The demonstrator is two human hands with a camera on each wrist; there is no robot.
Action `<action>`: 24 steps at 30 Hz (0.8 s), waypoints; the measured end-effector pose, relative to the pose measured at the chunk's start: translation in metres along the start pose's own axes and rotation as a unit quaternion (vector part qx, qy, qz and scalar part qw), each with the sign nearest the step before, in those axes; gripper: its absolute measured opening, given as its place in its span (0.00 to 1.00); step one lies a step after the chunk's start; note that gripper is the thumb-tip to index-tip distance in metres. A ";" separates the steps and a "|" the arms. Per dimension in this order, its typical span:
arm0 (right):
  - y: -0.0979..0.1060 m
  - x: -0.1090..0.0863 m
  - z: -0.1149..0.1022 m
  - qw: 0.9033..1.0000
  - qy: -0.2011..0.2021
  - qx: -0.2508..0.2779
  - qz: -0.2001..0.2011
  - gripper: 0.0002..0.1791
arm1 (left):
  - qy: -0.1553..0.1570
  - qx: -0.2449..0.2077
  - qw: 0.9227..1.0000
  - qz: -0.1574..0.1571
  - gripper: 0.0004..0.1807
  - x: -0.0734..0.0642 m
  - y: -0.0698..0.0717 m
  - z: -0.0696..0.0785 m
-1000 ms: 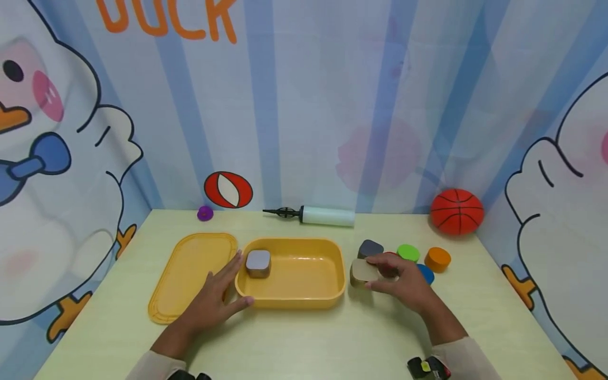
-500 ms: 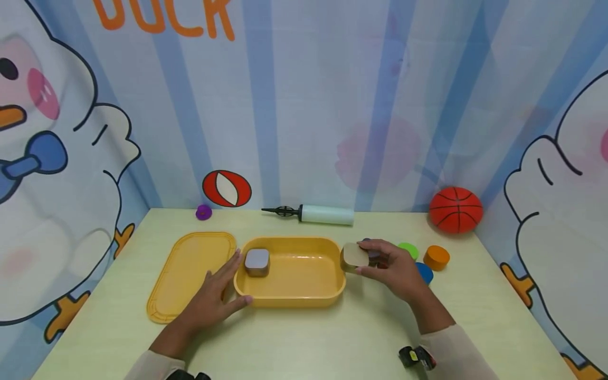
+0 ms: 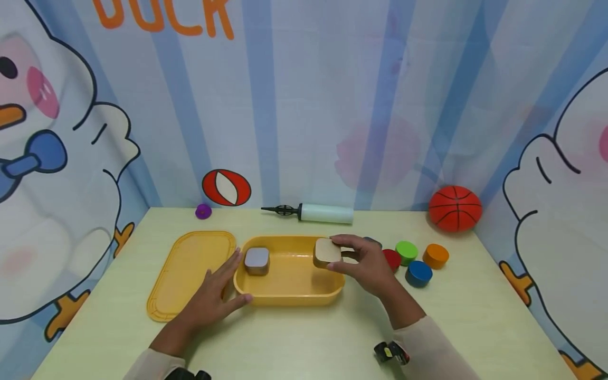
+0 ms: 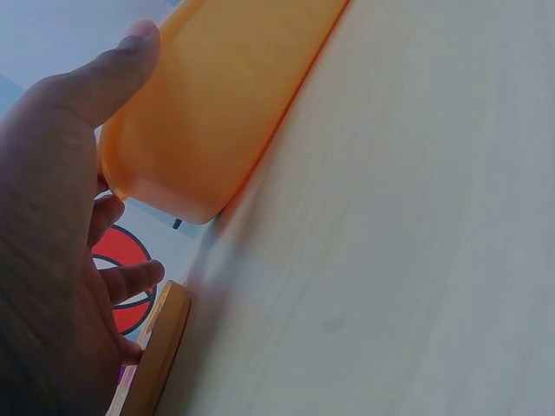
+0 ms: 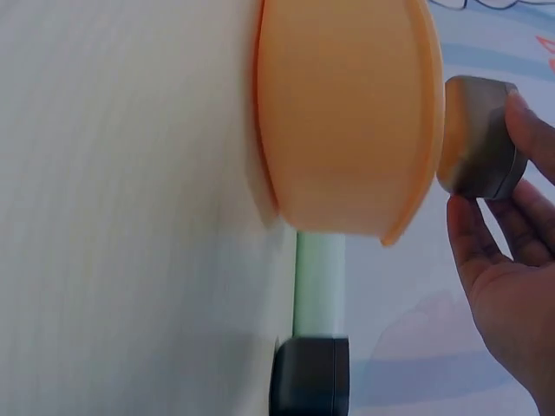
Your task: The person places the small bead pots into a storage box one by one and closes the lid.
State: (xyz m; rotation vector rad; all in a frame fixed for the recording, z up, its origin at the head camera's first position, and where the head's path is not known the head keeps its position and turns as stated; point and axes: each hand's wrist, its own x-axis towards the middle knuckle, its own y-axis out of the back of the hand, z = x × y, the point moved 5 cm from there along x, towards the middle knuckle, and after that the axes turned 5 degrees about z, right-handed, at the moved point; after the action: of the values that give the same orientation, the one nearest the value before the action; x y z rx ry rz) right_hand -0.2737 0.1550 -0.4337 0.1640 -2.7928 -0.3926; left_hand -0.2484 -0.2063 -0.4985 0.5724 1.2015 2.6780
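Observation:
A yellow plastic box stands mid-table, with a square tin inside its left end. My right hand pinches a second square tin, beige on top, between thumb and fingers over the box's right end. In the right wrist view that held tin hangs at rim height, apart from the table. My left hand rests with spread, fairly straight fingers against the box's left end. The left wrist view shows its thumb on the wall of the box.
Left of the box lies a yellow lid. Right of it stand red, green, blue and orange round pieces, with a dark tin partly hidden. Behind are a pump, a ball and a purple piece.
My right hand has lifted the beige-topped tin from beside the round pieces and carried it left over the box's right end. The left hand keeps its place on the box.

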 end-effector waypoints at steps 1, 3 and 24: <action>-0.005 0.001 -0.001 1.000 0.000 0.003 -0.001 0.30 | -0.001 0.001 1.000 0.000 0.55 0.000 0.000 0.000; -0.014 0.001 -0.002 1.000 -0.004 0.003 0.000 0.30 | -0.002 0.001 1.000 0.001 0.55 0.000 -0.001 -0.001; -0.081 0.009 -0.002 0.997 -0.063 -0.007 -0.036 0.29 | -0.010 0.003 1.000 0.007 0.55 0.001 0.000 0.000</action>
State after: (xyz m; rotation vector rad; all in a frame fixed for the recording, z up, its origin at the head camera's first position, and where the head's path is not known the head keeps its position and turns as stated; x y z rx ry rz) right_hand -0.2758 0.0757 -0.4523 0.2456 -2.9134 -0.4540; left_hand -0.2490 -0.2059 -0.4981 0.6092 1.2044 2.6755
